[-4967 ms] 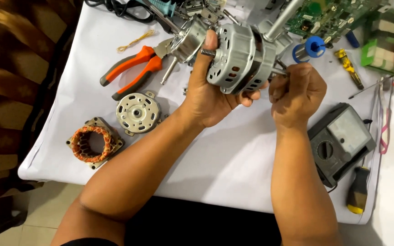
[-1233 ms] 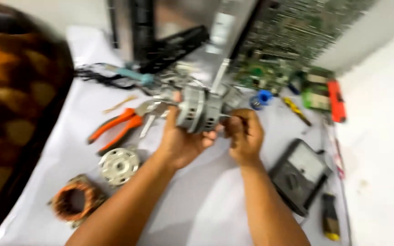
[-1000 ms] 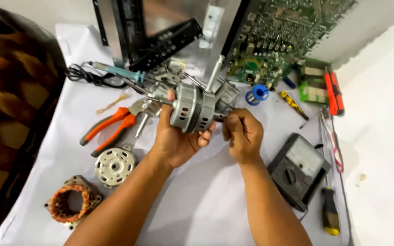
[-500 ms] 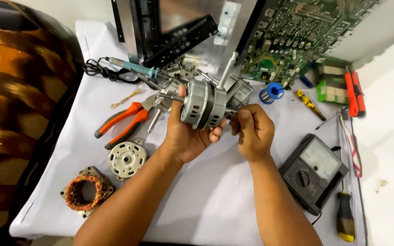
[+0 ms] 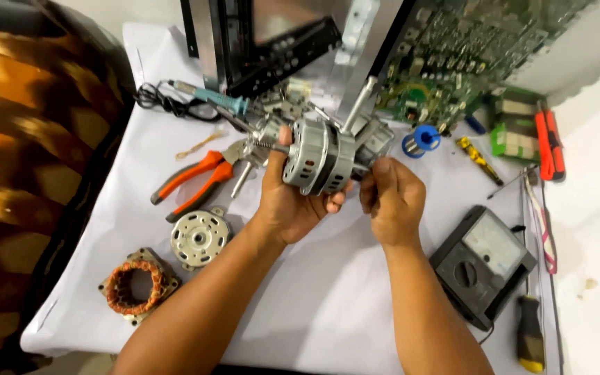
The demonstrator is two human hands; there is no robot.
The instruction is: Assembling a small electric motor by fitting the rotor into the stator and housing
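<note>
Left hand is clamping the motor above the sheet's far edge; right hand is pinching its shaft end. Keeping the housing steady matters.

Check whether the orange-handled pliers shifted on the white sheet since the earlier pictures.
No. The orange-handled pliers lie at the same spot relative to the round motor end cover and copper-wound stator; only the camera moved.

motor underside: hidden by left hand | circuit board: cut off at top edge
</note>
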